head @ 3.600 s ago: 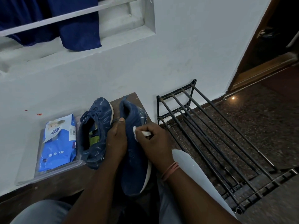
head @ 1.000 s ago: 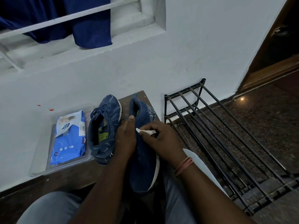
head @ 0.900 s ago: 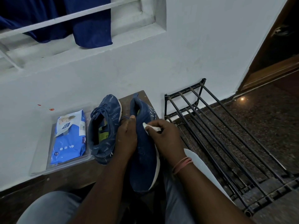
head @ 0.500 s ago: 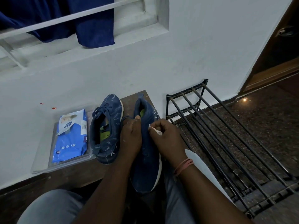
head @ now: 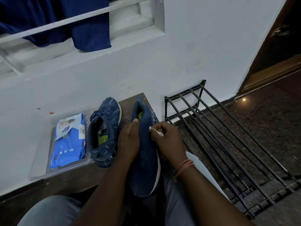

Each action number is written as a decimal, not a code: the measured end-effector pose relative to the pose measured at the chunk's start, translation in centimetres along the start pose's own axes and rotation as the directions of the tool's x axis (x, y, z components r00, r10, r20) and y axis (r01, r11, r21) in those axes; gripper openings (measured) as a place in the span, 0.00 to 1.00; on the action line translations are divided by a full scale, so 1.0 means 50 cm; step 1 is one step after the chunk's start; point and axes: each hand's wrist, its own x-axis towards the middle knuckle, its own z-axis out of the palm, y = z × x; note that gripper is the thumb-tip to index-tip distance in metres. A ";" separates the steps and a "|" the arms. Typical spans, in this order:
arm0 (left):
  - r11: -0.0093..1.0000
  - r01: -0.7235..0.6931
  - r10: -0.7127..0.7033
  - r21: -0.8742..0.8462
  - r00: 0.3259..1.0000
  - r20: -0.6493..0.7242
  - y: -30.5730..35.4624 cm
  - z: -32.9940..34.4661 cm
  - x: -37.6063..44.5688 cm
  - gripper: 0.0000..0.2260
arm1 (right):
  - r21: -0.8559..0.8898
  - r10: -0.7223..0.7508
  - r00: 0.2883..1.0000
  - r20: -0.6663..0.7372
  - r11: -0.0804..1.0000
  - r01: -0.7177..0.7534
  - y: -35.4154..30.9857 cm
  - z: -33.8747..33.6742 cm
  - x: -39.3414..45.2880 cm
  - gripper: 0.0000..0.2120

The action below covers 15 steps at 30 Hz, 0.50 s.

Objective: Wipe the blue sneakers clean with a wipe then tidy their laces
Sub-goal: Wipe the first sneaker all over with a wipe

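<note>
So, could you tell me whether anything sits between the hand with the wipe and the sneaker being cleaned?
Nothing visible does. The right hand pinches the wipe right against the side of the held sneaker, which the left hand grips by its collar. The second sneaker lies apart, on the far side of the left hand.

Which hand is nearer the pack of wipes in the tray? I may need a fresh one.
Left. The left hand grips the held sneaker, with only the other sneaker between it and the wipes pack. The right hand, pinching the wipe, sits farther away.
</note>
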 end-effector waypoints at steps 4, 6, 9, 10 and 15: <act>1.000 0.025 -0.025 -0.018 1.000 0.004 -0.003 -0.004 0.001 0.23 | 0.058 -0.091 0.981 0.172 0.995 0.083 -0.014 0.006 -0.005 0.02; 0.998 0.047 -0.047 -0.029 0.999 0.014 -0.001 -0.008 0.002 0.21 | 0.052 -0.061 0.992 0.106 0.997 0.056 -0.011 0.008 -0.001 0.03; 1.000 -0.002 0.002 -0.003 1.000 0.002 0.007 -0.004 -0.004 0.22 | -0.037 -0.040 0.999 0.017 0.998 0.041 0.000 0.009 -0.002 0.02; 1.000 -0.011 0.011 -0.006 1.000 -0.002 0.005 -0.003 -0.003 0.22 | -0.049 -0.066 0.996 0.060 0.996 0.069 -0.001 0.011 -0.004 0.01; 0.998 0.054 -0.053 -0.023 0.998 0.023 0.012 -0.011 -0.005 0.22 | 0.010 -0.009 1.000 0.023 1.000 0.009 -0.007 0.004 0.001 0.03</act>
